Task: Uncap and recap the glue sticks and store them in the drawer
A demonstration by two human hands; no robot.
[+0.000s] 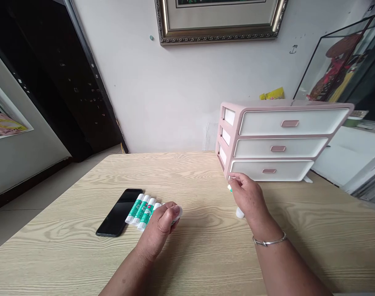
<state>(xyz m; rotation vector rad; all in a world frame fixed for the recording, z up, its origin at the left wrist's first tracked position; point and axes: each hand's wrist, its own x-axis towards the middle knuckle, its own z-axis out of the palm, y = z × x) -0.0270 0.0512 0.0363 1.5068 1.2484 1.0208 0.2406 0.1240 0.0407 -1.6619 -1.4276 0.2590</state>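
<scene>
Several green-and-white glue sticks (146, 213) lie side by side on the wooden table (193, 263), at the left of my left hand (161, 224). That hand is closed, thumb on top, around a white rounded thing (180, 212); most of it is hidden by the fingers. My right hand (246, 195), with a silver bangle on its wrist, is bent in a grip in front of the drawer unit. A glue stick (239, 213) shows partly from it, a white end below the palm and a bit of green by the fingertips.
A black phone (119, 213) lies flat beside the row of glue sticks. At the back right of the table stands a pink-and-white drawer unit (278, 149) with its drawers closed. A yellow packet (274, 94) shows behind its top. The wall rises behind the table.
</scene>
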